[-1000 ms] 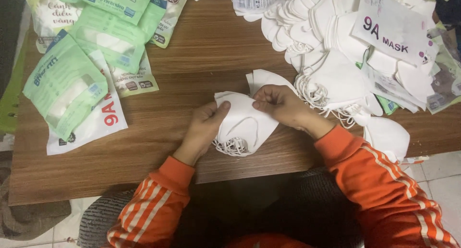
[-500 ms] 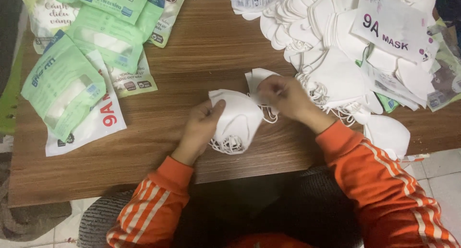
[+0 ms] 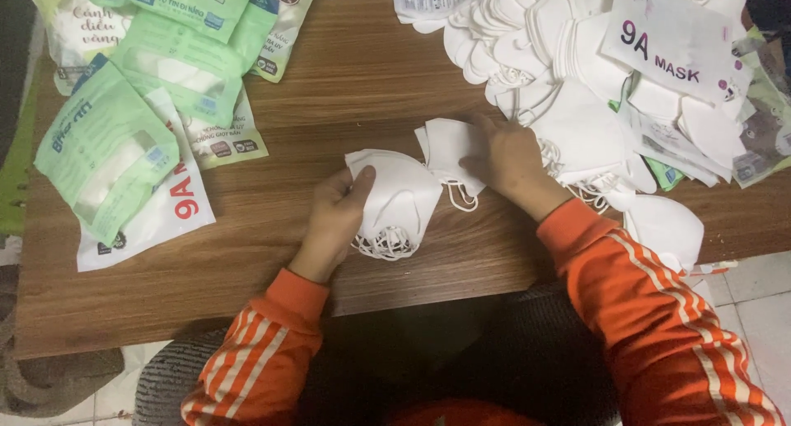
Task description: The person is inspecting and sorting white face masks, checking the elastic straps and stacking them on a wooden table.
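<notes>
We see the left hand [image 3: 336,216] curled round a small stack of folded white masks [image 3: 395,199], thumb on top & fingers tucked under the left edge, so it's gripping the stack just above the wooden table [image 3: 346,80], near the front edge. White ear loops [image 3: 383,245] dangle in a tangle below the stack. The right hand [image 3: 511,158] lies just right of that, fingers bent & pressed down on a separate white mask [image 3: 449,146] that lies flat on the table, its loop [image 3: 461,197] sticking out toward us; this mask touches or slightly overlaps the held stack's right side, we can't tell which. Both arms wear orange sleeves w/ white stripes [image 3: 651,311]. Directly behind the right hand, a big heap of loose white masks [image 3: 560,55] covers the table's far right, w/ a white printed packet [image 3: 671,43] on top. On the far left lie green & white packets [image 3: 107,146], some overlapping, well apart from the hands. Tiled floor [image 3: 762,311] shows at the right edge.
</notes>
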